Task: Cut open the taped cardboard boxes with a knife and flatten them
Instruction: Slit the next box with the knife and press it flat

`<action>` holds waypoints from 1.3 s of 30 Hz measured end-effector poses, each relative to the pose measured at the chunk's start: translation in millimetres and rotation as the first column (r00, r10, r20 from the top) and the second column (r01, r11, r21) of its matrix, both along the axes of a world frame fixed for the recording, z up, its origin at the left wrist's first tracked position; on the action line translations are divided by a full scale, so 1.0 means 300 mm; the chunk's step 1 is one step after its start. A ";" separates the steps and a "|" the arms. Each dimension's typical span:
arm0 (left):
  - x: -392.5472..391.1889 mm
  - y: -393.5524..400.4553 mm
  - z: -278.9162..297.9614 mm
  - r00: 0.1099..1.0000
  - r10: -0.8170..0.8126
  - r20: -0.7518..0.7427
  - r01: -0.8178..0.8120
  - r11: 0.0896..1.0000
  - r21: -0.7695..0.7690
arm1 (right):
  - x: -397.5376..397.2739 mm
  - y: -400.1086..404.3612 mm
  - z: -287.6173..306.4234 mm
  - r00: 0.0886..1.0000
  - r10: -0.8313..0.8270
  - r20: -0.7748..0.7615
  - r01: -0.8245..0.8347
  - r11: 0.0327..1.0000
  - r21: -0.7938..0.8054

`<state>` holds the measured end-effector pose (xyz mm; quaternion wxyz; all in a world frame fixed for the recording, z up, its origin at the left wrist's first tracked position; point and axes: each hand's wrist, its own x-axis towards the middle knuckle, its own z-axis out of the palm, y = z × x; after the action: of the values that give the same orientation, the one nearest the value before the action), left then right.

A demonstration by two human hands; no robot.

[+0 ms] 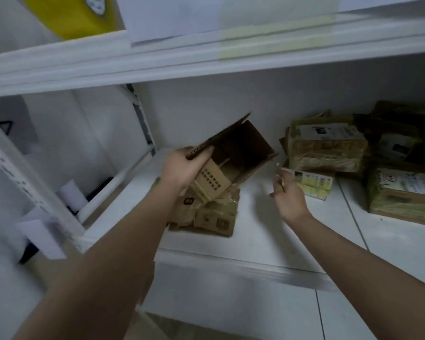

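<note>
My left hand (182,168) grips the edge of an opened brown cardboard box (233,153), tilted over a pile of flattened cardboard (211,214) on the white shelf (268,231). The box's flaps stand open and its dark inside faces up. To the right, my right hand (288,200) hovers above the shelf with fingers closed on a thin knife (281,179), whose small blade tip points up. Taped cardboard boxes (326,146) wait at the back right of the shelf.
Another taped box (402,192) sits at the far right, and a small yellow-green carton (314,184) lies in front of the stack. A white shelf board (157,62) runs overhead. A metal upright (142,119) and white rails stand to the left.
</note>
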<state>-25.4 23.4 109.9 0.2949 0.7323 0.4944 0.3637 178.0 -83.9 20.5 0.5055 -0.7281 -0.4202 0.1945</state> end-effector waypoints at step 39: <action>0.385 -0.594 -0.105 0.995 -0.094 -0.044 0.094 0.995 -0.013 | 0.316 -0.562 0.053 0.997 -0.076 0.028 0.080 0.981 -0.177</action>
<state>90.2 -154.9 78.5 0.3046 0.7611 0.4677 0.3305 272.8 -252.6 36.5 0.4412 -0.7882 -0.3776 0.2037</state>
